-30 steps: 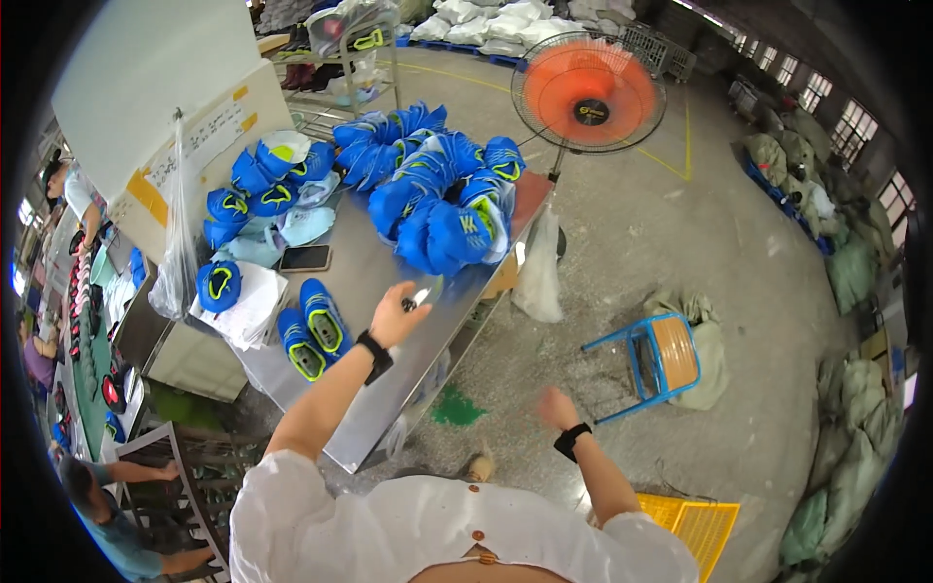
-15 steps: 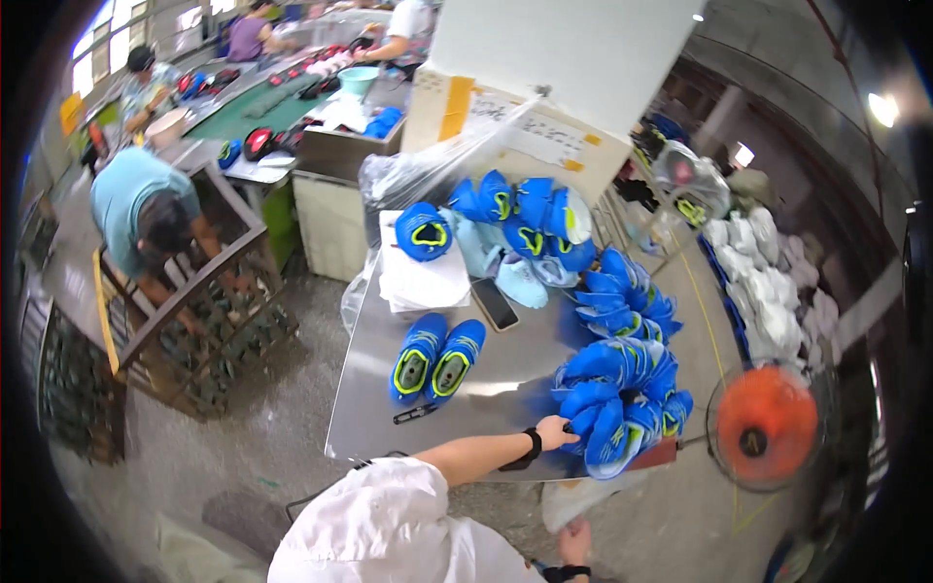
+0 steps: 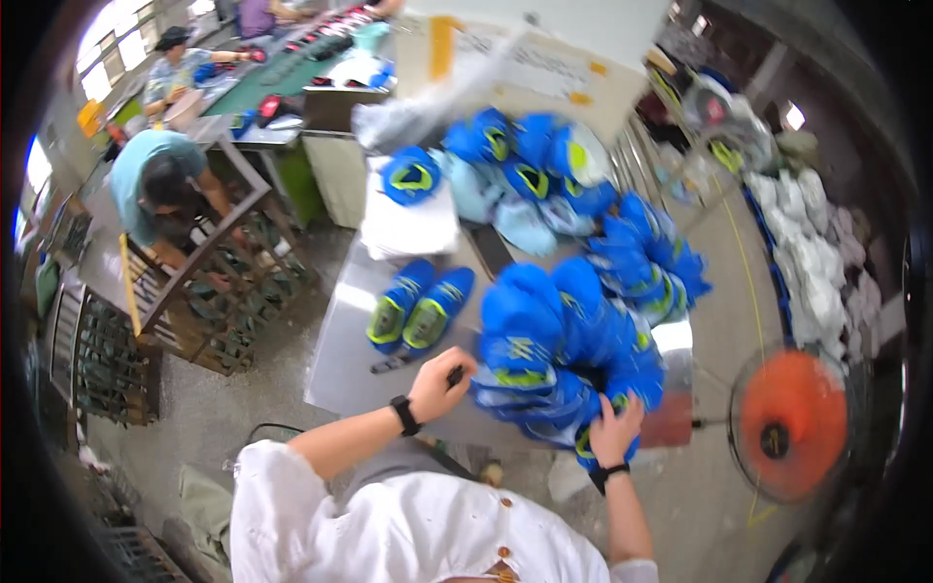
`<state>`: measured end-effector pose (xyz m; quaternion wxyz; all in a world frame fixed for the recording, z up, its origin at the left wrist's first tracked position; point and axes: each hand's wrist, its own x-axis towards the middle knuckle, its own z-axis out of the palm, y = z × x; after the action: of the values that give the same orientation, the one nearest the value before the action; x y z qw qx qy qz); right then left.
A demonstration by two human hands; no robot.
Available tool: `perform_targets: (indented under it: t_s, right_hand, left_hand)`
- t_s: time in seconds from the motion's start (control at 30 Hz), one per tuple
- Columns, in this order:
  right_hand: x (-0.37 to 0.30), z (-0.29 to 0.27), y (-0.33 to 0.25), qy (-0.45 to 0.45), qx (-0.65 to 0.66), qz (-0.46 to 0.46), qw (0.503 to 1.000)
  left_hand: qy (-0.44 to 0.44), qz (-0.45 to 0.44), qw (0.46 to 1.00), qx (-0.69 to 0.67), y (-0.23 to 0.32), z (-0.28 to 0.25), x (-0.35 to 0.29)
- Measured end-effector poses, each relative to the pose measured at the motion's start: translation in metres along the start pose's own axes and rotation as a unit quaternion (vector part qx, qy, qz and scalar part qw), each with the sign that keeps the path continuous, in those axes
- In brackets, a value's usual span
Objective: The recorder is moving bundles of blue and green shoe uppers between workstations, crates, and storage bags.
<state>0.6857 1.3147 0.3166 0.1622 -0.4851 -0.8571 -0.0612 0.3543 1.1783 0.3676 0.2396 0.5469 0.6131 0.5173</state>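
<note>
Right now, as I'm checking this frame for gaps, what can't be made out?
In the head view:
Dark item: partly covered by the left hand, so its kind is unclear.
Palm of the right hand, on the blue footwear: hidden by its back.
Tabletop under that footwear: covered by the pile.
Fan: blades blurred together.
Wall notice: writing blurred.

Left hand (image 3: 440, 385) curled, right hand (image 3: 618, 430) fingers spread

I've got the left hand (image 3: 442, 385) curled round a small black thing (image 3: 455, 375), right by a heap of blue shoe uppers (image 3: 522, 311), with the right hand (image 3: 615, 432) on the heap's near end. Paired blue sneakers (image 3: 434, 309) sit on the metal table (image 3: 336, 342), orange fan (image 3: 792, 408) off right, blurry in spots tbh.
</note>
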Motion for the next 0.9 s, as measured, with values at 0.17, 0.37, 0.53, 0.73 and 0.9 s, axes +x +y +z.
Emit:
perform_targets:
  t_s: [0.17,0.37,0.53,0.73,0.9]
  right_hand:
    - [0.047,-0.026,-0.028,-0.045,0.205,-0.146,0.967]
    - [0.001,-0.030,0.083,-0.052,0.166,-0.034,0.984]
    - [-0.095,-0.004,0.114,-0.057,0.390,0.241,0.887]
    - [-0.078,0.015,0.059,0.020,0.589,0.293,0.753]
    - [0.024,-0.013,0.116,-0.029,0.421,0.181,0.889]
  left_hand:
    - [-0.096,-0.074,0.981,0.149,-0.024,0.087,-0.083]
    - [0.043,-0.104,0.960,0.256,-0.026,0.143,-0.039]
    - [0.149,-0.050,0.944,0.290,-0.023,0.153,-0.043]
    - [-0.089,-0.115,0.959,0.242,-0.031,0.194,-0.074]
    - [-0.123,-0.113,0.916,0.364,-0.053,0.175,-0.034]
